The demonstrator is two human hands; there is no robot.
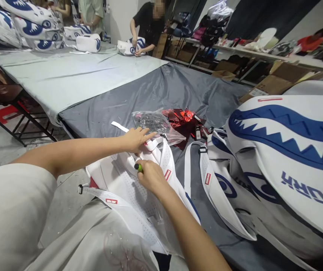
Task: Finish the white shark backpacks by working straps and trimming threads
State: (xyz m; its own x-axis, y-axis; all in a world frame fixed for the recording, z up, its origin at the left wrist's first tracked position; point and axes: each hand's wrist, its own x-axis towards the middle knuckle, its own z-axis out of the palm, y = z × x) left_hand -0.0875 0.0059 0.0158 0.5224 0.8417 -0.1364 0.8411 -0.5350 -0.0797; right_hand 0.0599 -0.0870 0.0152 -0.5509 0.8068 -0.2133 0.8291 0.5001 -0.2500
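Centrally in the head view, a white backpack (119, 171) lies straps-up at the near edge of the grey-covered surface (93, 120); the left hand (137, 140) rests over its top, fingers extended, whether pinching anything I cannot tell; the right hand (152, 176) is closed round a green, dark-ended tool (139, 168); beyond lie a clear plastic bag (151, 119) and shiny red pieces (182, 117); white-and-blue backpacks (299, 131) sit to the right.

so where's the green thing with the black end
In the head view, the green thing pokes out of the right hand, near the picture's middle, over the white backpack, below the left hand.
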